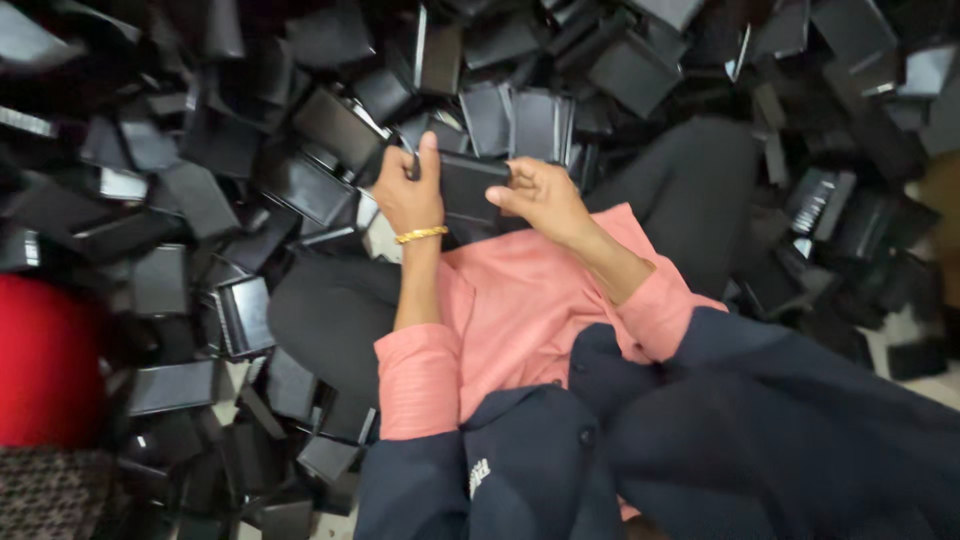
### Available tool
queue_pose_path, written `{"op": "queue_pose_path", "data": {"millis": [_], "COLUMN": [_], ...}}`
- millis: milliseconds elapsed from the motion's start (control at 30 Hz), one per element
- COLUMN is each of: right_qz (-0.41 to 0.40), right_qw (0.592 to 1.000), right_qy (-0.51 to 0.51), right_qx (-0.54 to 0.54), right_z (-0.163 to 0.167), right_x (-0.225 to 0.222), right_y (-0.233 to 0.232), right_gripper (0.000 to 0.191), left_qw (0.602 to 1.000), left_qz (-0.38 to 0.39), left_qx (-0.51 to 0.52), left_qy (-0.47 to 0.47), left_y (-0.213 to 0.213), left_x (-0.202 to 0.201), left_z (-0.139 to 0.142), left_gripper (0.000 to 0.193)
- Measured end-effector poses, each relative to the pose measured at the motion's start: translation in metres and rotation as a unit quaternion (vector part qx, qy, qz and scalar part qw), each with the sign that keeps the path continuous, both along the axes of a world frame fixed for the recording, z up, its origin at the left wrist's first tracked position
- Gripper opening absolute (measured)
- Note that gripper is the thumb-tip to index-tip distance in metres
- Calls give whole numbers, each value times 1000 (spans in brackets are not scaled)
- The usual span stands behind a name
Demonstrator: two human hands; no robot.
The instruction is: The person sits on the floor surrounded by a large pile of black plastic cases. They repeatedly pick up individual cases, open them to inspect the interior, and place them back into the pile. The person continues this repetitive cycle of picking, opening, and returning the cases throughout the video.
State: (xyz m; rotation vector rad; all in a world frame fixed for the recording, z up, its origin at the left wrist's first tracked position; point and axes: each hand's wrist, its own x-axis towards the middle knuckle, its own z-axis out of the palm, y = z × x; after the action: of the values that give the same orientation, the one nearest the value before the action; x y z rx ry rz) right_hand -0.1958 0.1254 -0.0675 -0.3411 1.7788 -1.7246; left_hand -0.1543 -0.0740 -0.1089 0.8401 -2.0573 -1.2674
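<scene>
Gripping the flat black box [470, 185] over the lap — left hand [408, 195] clamped on one edge, right hand [540, 195] pinching the other — she'd do well squaring corners before pressing.

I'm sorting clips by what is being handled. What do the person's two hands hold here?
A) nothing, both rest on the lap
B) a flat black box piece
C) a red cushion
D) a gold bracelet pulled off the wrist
B: the left hand and the right hand grip opposite sides of one flat black box piece above the lap, amid a pile of similar black boxes.
</scene>
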Motion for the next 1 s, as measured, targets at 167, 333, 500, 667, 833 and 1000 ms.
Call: {"op": "queue_pose_path", "data": {"millis": [167, 333, 500, 667, 833, 1000], "right_qz": [36, 102, 268, 269, 207, 143], "right_qw": [998, 941, 891, 929, 974, 962], "right_qy": [43, 290, 252, 140, 28, 216], "right_qx": [12, 146, 266, 211, 84, 88], "right_z": [21, 46, 57, 45, 17, -8], "right_x": [-6, -57, -102, -151, -168, -154], "right_y": [-10, -22, -51, -59, -57, -77], "right_gripper": [29, 30, 33, 33, 35, 51], "left_qw": [1000, 977, 978, 981, 985, 988], "left_qz": [3, 31, 59, 2, -63, -88], "left_qx": [-23, 207, 195, 188, 137, 127], "left_qy": [-16, 29, 38, 47, -83, -27], "left_y": [0, -14, -21, -12, 5, 5], "left_x": [11, 1, -11, -15, -7, -8], "left_z": [2, -24, -46, -50, -44, -50], "left_gripper": [52, 45, 38, 22, 17, 32]}}
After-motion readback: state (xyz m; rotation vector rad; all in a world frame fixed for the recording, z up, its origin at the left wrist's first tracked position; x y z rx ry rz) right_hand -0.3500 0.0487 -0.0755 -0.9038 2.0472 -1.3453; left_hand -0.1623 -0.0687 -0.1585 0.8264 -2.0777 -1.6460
